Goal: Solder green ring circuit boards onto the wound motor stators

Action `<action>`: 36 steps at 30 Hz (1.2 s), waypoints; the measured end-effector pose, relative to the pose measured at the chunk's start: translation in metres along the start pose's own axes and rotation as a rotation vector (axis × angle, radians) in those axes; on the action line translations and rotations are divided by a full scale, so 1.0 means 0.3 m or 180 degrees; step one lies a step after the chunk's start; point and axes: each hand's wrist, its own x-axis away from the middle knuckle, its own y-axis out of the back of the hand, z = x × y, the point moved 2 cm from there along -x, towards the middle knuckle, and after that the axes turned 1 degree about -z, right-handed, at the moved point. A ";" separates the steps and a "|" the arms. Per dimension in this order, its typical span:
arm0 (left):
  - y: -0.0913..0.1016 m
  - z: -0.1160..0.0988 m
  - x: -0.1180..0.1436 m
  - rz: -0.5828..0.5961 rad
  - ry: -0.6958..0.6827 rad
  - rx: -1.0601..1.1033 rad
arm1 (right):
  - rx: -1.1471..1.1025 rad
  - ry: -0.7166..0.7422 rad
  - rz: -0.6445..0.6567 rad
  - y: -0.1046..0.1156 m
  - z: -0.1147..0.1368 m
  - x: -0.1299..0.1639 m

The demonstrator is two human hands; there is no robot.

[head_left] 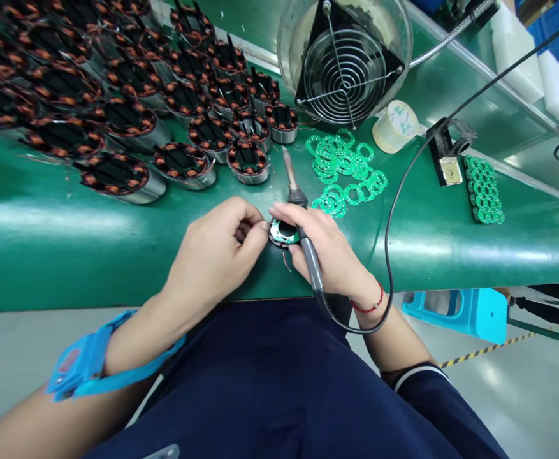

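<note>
My left hand (215,252) pinches the left side of a small motor stator (283,232) that has a green ring board on top, at the near edge of the green bench (44,255). My right hand (329,248) steadies the stator's right side with its fingertips while gripping a soldering iron (303,223). The iron's tip points away from me, up toward the far side. Its black cable (389,255) loops under my wrist and runs to the right.
Several copper-wound stators (116,121) fill the bench's far left. Loose green ring boards (343,172) lie just beyond my hands, with a stack of them (484,191) at right. A fan (348,60), a tape roll (394,126) and an iron stand (446,156) stand behind.
</note>
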 end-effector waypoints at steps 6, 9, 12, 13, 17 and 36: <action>0.006 0.039 -0.009 0.0530 -0.0140 -0.0073 | 0.0083 -0.0181 -0.0626 -0.011 -0.041 0.008; 0.019 0.030 -0.008 0.0427 -0.0419 -0.0206 | -0.0019 -0.0151 -0.0671 -0.024 -0.045 0.019; 0.026 0.012 -0.017 0.0267 -0.0449 -0.0015 | 0.0071 -0.0267 -0.0647 -0.037 -0.040 0.024; 0.025 0.007 -0.023 0.0287 -0.0404 0.0083 | 0.0123 -0.0276 -0.0635 -0.040 -0.036 0.024; 0.016 -0.003 -0.049 0.0551 -0.0067 0.0491 | 0.0268 0.0078 -0.0754 -0.033 -0.001 0.013; 0.004 -0.013 -0.069 0.0312 0.0161 0.0489 | -0.0717 -0.0125 -0.2167 0.022 0.027 0.078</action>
